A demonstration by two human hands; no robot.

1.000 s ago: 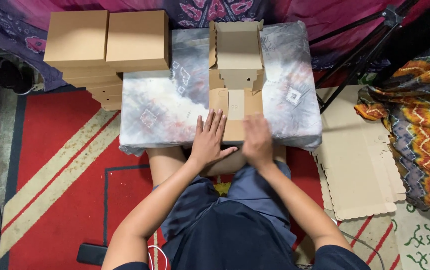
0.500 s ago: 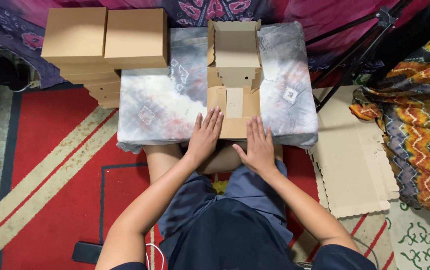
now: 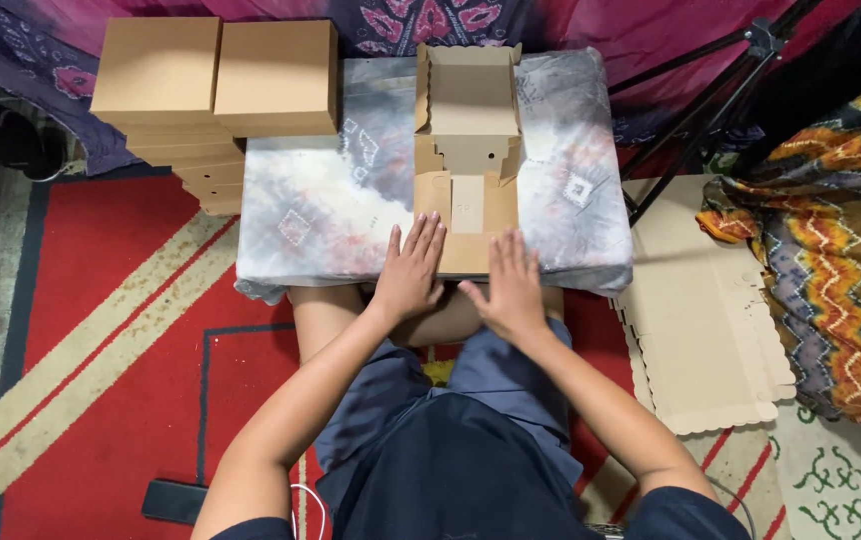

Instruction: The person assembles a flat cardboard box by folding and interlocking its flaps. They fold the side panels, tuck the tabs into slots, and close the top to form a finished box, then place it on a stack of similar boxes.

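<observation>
At the centre of the frame a low table draped in a grey-and-white tie-dye cloth [image 3: 331, 215] carries a part-folded brown cardboard box [image 3: 468, 150], laid lengthwise from the table's far edge to its near edge. Its upper half already has side walls standing up; its lower half is a flat flap with a pale rectangular patch in the middle.

The left hand [image 3: 410, 272] lies palm down with fingers spread and straight, its fingertips on the lower left corner of the flap. The right hand [image 3: 511, 285] lies the same way on the lower right corner, thumb pointing toward the other hand. Neither hand closes on anything (both are flat and open, pressing rather than gripping).

In the upper left of the frame stand 2 stacks of finished brown boxes [image 3: 216, 80], side by side, just beside the table's left end. At the right of the frame, on the floor, lies a pile of flat unfolded cardboard blanks [image 3: 701, 320] with scalloped edges. A red rug with tan stripes [image 3: 121, 330] fills the lower left, and a black tripod leg [image 3: 711, 110] crosses the upper right.
</observation>
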